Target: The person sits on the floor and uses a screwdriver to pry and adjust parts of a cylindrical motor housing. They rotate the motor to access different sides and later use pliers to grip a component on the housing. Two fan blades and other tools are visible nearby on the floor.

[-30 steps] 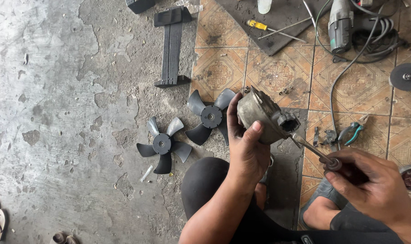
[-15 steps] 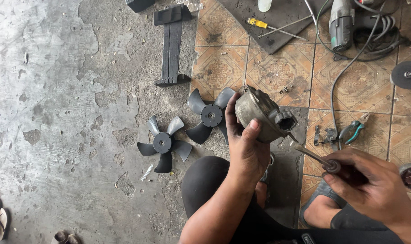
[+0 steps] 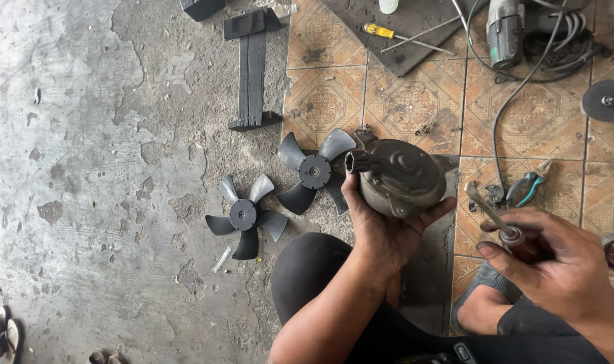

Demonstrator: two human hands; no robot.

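Stained, cracked grey concrete floor [image 3: 84, 168] fills the nine o'clock side, meeting patterned brown floor tiles [image 3: 415, 94] from twelve to three o'clock, where a dark mat [image 3: 415, 40] lies at one o'clock, all under even, flat daylight.

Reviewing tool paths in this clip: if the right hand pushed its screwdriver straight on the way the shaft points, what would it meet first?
The right hand holds a screwdriver pointing up-left. Its tip is clear of the motor in the left hand; straight on, it would probably meet the motor's right edge or pass just above it. Depth unclear.
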